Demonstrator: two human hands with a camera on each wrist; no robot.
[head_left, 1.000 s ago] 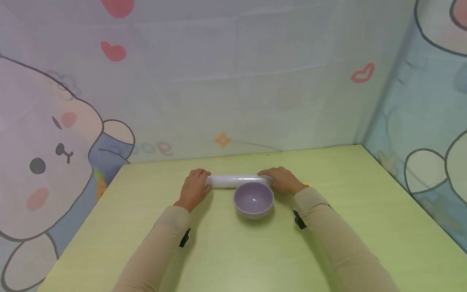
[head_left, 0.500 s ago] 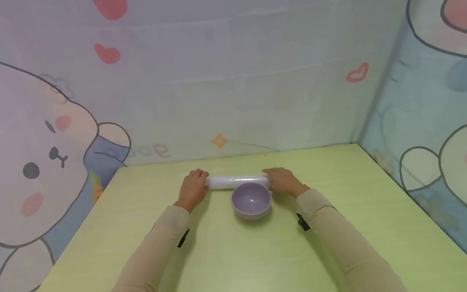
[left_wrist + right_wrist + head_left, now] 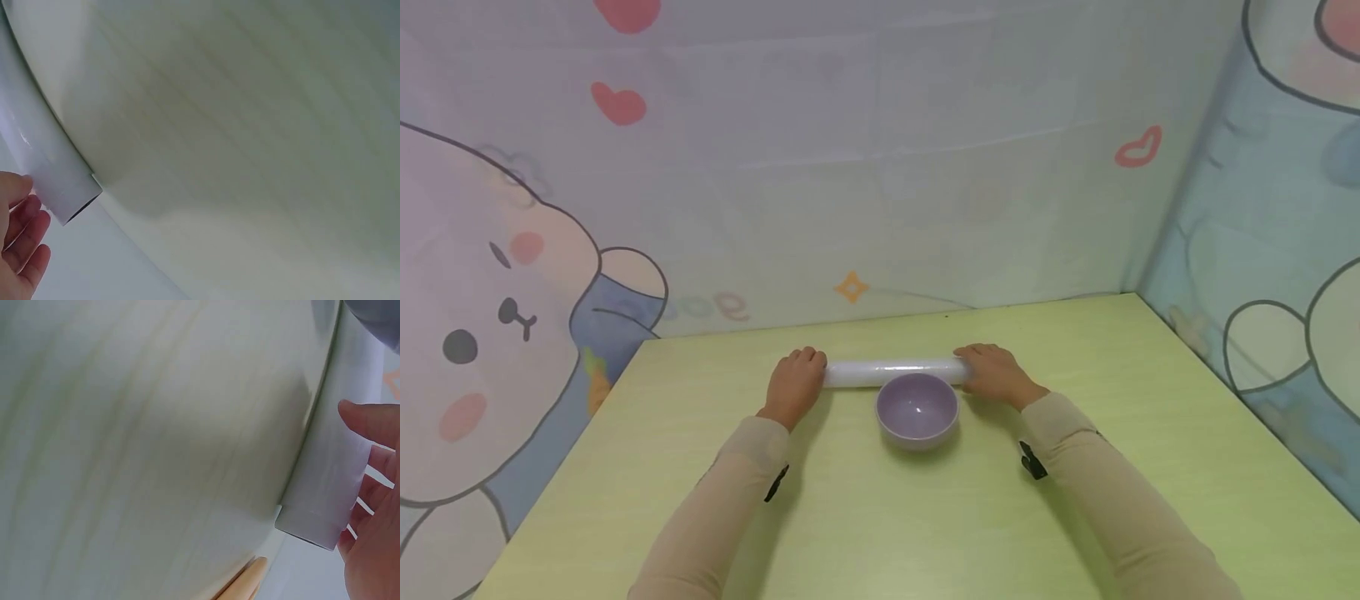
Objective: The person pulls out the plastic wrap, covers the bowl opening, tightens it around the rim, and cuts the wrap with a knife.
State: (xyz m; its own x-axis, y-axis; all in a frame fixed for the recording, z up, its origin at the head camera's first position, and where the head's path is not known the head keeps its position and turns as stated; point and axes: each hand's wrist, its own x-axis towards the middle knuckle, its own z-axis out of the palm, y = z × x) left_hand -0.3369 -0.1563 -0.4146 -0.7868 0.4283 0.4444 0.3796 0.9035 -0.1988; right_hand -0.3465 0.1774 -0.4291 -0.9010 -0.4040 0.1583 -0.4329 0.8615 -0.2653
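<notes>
A glossy white roll, seemingly plastic wrap [image 3: 887, 372], lies crosswise on the table behind a lilac bowl [image 3: 917, 410]. At its left end is my left hand [image 3: 797, 385]; in the left wrist view the thumb [image 3: 15, 186] and fingertips lie against the roll close to its open end. My right hand [image 3: 998, 377] holds the other end. The right wrist view has its thumb [image 3: 369, 422] across the roll and the other fingers on the far side. The bowl hides part of the roll's near side.
The pale green table [image 3: 880, 517] meets a printed cloth backdrop [image 3: 880, 167] at the back and right. An orange-tan, rounded stick-like thing [image 3: 245, 582] lies near the roll's right end in the right wrist view; its kind is unclear.
My right hand has shifted right along the roll, and more of the roll shows between the hands. The left hand stays at the left end. The bowl stays put.
</notes>
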